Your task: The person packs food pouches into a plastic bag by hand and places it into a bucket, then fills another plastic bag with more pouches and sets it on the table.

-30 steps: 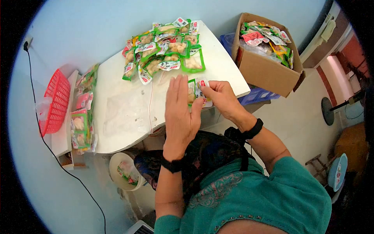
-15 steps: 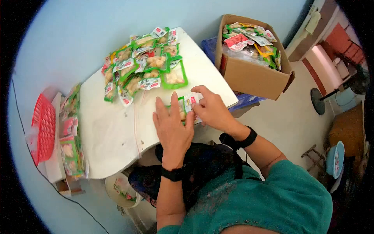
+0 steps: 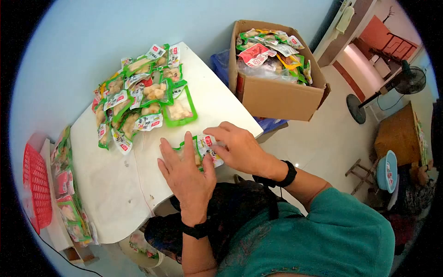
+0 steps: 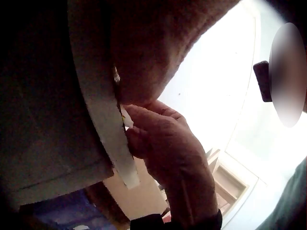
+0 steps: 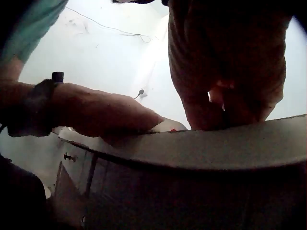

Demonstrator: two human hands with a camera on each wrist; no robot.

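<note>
A small sealed food packet (image 3: 206, 147) with a green edge and a white printed end lies on the white table (image 3: 217, 94) near its front edge. My left hand (image 3: 189, 182) rests flat over the packet's left part, its fingers spread. At the white end, my right hand (image 3: 247, 150) pinches the packet between thumb and bent fingers. The left wrist view shows the right hand (image 4: 168, 139) low at the table edge, a bit of white packet at its fingertips. Beyond both hands is a pile of similar packets (image 3: 154, 91), one lying flat at its near right side.
An open cardboard box (image 3: 277, 99) full of packets stands right of the table. At the left are a row of packets (image 3: 69, 210) and a red plastic basket (image 3: 37, 184). A light-coloured bucket (image 3: 159, 263) sits below the table. Farther right stands a black fan (image 3: 410, 81).
Both hands have lowered the packet onto the table. The left hand has gone from upright beside it to flat on top, fingers spread. The head view has swung right.
</note>
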